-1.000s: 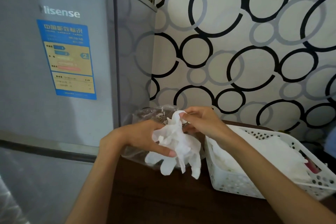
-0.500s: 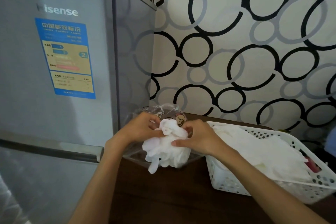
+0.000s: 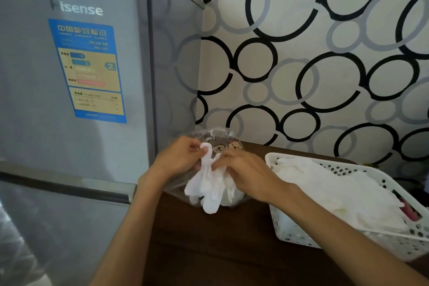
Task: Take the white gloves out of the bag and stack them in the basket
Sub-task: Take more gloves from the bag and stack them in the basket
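Hands: left, right pinch glove | bag behind

The small print on the blue and yellow energy label of the grey refrigerator is too blurred to read. Beside the refrigerator, the clear plastic bag is mostly hidden behind both hands, so what it contains cannot be told. The white perforated plastic basket is partly covered by the right forearm, and a pink thing inside it cannot be identified.
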### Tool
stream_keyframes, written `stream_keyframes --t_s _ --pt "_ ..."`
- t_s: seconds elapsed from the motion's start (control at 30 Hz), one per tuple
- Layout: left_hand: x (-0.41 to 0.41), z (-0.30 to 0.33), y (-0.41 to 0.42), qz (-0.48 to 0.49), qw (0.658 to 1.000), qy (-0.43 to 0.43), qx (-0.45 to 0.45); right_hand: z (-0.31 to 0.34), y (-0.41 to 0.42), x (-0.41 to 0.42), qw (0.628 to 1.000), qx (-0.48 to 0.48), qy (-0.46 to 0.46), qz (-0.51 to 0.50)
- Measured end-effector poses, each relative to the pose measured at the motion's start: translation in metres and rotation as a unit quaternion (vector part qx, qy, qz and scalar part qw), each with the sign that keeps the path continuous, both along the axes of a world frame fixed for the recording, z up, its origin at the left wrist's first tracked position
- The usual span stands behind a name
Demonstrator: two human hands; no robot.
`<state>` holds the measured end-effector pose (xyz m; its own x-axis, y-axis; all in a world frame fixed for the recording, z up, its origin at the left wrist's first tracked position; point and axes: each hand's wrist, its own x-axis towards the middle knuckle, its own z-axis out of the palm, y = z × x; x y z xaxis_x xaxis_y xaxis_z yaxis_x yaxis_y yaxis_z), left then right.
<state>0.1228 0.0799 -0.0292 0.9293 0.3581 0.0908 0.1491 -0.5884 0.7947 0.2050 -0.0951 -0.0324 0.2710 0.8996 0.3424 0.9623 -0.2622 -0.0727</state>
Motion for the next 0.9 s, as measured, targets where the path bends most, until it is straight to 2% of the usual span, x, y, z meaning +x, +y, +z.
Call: stream_keyframes --t_s 0.07,0.13,0.23,0.33,0.47,0.53,0.67,0.7,0.83,0.9 --pt "-0.003 0.006 0.002 0.079 0.991 -0.015 0.104 -0.003 0.004 0.002 0.996 -0.078 -0.039 -0.022" --pt "-0.007 0.012 0.004 0.128 0.983 -0.046 0.122 -0.005 0.006 0.003 0.985 -0.153 -0.036 -0.071" --pt "-0.01 0.02 0.001 0.137 0.983 -0.109 0.062 -0.012 0.011 0.002 0.965 -0.235 -0.05 -0.104" --pt "-0.01 0.024 -0.009 0.149 0.971 -0.187 0.028 -0.011 0.014 -0.001 0.957 -0.265 -0.023 -0.114" --pt "-0.018 0.047 -0.018 0.142 0.923 -0.342 -0.104 -0.01 0.01 0.002 0.945 -0.301 0.02 -0.13" --pt "-0.024 0.057 -0.019 0.121 0.906 -0.374 -0.155 -0.009 0.011 0.003 0.938 -0.316 0.052 -0.133" --pt "-0.024 0.055 -0.023 0.105 0.921 -0.337 -0.167 0.008 0.013 0.011 0.918 -0.286 0.249 -0.12" --pt "-0.023 0.054 -0.024 0.106 0.921 -0.336 -0.169 0.014 0.012 0.013 0.916 -0.268 0.273 -0.12" --pt "-0.025 0.059 -0.023 0.127 0.908 -0.341 -0.21 0.036 0.004 0.019 0.915 -0.207 0.304 -0.166" --pt "-0.028 0.062 -0.024 0.131 0.906 -0.338 -0.217 0.049 -0.002 0.012 0.923 -0.12 0.316 -0.183"
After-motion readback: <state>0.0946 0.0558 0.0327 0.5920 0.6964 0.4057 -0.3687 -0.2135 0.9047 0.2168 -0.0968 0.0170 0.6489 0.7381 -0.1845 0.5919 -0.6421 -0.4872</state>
